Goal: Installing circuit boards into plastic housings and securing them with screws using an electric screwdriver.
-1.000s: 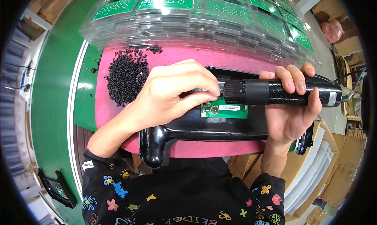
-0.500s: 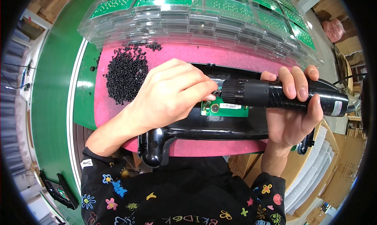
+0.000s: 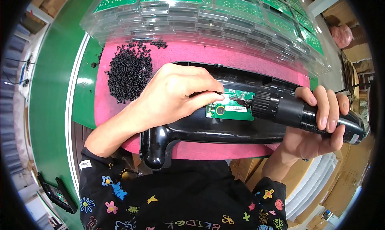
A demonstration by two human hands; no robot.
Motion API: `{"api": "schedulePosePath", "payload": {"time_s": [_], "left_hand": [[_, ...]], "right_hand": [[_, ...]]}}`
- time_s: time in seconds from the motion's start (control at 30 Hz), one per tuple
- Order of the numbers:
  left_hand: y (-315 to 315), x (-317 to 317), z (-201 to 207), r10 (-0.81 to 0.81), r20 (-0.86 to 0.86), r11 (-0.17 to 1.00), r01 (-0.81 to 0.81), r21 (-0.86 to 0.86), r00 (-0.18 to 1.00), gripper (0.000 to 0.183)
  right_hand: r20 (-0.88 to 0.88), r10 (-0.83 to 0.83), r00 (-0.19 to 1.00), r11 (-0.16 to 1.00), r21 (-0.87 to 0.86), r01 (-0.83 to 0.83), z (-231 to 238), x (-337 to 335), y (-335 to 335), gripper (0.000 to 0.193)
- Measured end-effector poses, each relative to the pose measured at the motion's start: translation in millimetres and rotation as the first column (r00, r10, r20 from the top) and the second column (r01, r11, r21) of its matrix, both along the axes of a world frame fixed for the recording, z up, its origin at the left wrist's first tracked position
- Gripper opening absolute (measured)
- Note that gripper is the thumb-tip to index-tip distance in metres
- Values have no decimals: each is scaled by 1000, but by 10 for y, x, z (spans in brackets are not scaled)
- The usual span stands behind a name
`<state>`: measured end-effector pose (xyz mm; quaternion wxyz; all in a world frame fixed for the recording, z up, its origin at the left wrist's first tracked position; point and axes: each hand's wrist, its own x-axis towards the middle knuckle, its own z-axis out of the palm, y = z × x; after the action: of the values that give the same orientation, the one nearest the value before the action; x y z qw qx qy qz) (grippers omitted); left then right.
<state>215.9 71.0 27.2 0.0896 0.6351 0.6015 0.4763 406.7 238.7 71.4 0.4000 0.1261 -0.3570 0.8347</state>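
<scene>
Right hand [image 3: 304, 143] encircles a black cylindrical screwdriver [image 3: 280, 107]; at left, by a green rectangular circuit board [image 3: 234, 115], left hand [image 3: 176, 89] nearly pinches, hold unclear.

The green table [image 3: 83, 103] bears a pink mat [image 3: 176, 53]; on it lie small black pieces [image 3: 128, 75] left, a black housing [image 3: 224, 129] near, clear trays [image 3: 200, 27] far.

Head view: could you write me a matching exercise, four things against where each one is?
1. Black power screwdriver
2. Heap of small black pieces
3. Green circuit board
4. Clear plastic trays

A. Inside the black housing
B. Stacked at the far side
C. In the right hand
D. Left part of the pink mat

Pairs: 1-C, 2-D, 3-A, 4-B
</scene>
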Motion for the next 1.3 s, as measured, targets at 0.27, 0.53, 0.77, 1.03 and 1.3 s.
{"api": "schedulePosePath", "payload": {"time_s": [0.27,0.53,0.77,1.03,1.3], "left_hand": [[-14,-18,-16,-35,16,999,35,-10,999,13],[4,14,10,-60,119,992,73,-103,991,13],[-4,9,-28,-2,21,979,7,-202,1000,9],[0,36,119,88,-57,947,-101,-304,995,16],[-8,29,-13,3,-78,977,-20,-211,997,12]], "right_hand": [[42,25,999,1000,8,-25,-58,-68,-54,29],[24,16,1000,997,81,-18,-69,-40,-70,27],[19,-31,999,985,168,27,-43,4,-24,27],[166,-330,929,901,348,257,-25,115,199,23],[271,-371,888,869,440,228,-116,-3,161,25]]}}
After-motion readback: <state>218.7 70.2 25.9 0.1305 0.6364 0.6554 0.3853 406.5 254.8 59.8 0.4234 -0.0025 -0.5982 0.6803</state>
